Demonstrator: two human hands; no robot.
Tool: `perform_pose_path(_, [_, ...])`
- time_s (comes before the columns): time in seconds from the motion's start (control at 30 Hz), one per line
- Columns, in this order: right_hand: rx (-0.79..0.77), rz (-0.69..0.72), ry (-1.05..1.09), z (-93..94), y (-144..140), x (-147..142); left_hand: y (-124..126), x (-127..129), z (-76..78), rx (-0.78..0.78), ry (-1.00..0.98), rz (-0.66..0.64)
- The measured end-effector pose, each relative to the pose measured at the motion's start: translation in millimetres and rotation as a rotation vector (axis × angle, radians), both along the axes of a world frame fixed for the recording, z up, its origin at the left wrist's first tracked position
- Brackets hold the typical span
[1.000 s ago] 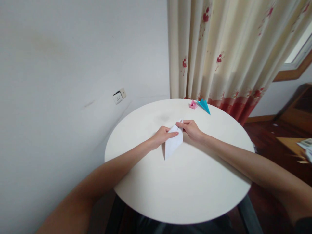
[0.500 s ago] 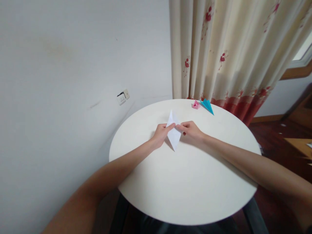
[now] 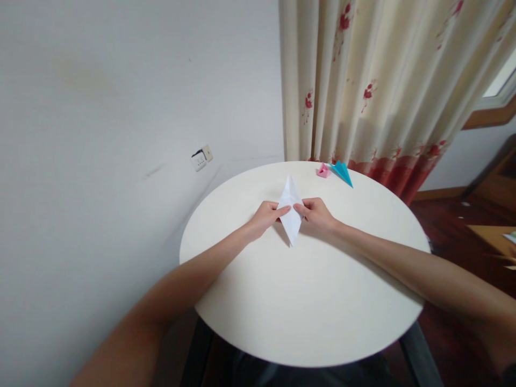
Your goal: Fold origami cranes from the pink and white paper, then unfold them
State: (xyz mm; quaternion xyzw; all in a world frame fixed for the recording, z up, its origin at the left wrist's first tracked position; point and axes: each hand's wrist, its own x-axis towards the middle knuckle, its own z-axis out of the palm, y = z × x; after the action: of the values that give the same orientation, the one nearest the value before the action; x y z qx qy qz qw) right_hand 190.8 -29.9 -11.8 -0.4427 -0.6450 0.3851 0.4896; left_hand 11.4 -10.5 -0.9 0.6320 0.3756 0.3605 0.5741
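A folded white sheet of paper [image 3: 289, 221], shaped like a tall diamond, is held up just over the round white table [image 3: 306, 312]. My left hand [image 3: 266, 216] pinches its left corner, thumb on the front face and the other fingers behind. On the opposite corner my right hand [image 3: 316, 213] grips in the same way, its thumb lying on the paper near the middle. The fingers behind the sheet are mostly hidden. The paper's lower tip points toward me, and its shadow falls on the tabletop.
At the table's far edge lie a small pink folded paper [image 3: 323, 171] and a blue paper plane [image 3: 342, 173]. A flowered curtain [image 3: 374, 80] hangs behind them. The wall with a socket [image 3: 199, 160] borders the left side.
My right thumb and fingers have shifted their hold, and the paper has turned so both halves of its front face show more evenly. The pink and blue papers stay put.
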Motion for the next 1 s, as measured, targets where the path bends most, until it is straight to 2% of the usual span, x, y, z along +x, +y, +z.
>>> perform_pose_path(0.23, [0.002,-0.021,-0.019,-2.0,1.9,-0.2,3.9,-1.0,-4.8,-0.005,0.007,-0.017])
perform_pose_path(0.47, [-0.012,-0.152,0.014,-7.1,11.1,9.0,11.9,-2.1,-11.2,0.092,0.032,0.057])
perform_pose_path(0.7, [-0.013,-0.088,0.046,-9.7,13.6,7.8,12.6,-3.6,-7.0,0.188,-0.045,0.177])
perform_pose_path(1.0, [-0.010,-0.089,0.133,-6.8,11.9,5.2,14.6,-2.1,-8.9,0.208,-0.079,0.198])
